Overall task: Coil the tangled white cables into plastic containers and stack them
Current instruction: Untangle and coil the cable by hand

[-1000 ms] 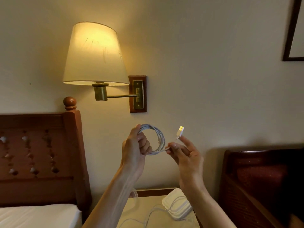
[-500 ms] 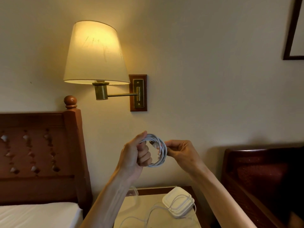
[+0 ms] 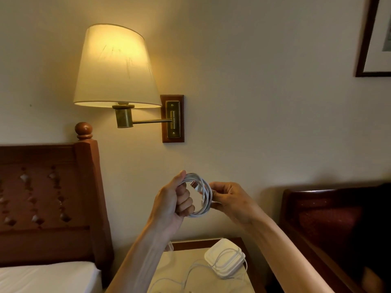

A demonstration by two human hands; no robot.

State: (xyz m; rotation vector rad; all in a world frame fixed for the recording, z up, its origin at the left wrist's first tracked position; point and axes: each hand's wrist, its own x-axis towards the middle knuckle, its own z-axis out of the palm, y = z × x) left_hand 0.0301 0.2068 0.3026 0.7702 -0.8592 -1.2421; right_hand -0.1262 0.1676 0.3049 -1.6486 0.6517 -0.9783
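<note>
Both fists raised, left hand (image 3: 172, 205) and right hand (image 3: 229, 199) gripping coiled cable (image 3: 202, 196).

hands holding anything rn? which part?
Both hold the coiled white cable: left hand grips the coil's left side, fingers through the loop; right hand pinches its right side.

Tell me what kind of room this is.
Probably a hotel bedroom: a carved wooden headboard over a white mattress, a lit wall lamp on a brass swing arm, and a nightstand between two beds.
</note>
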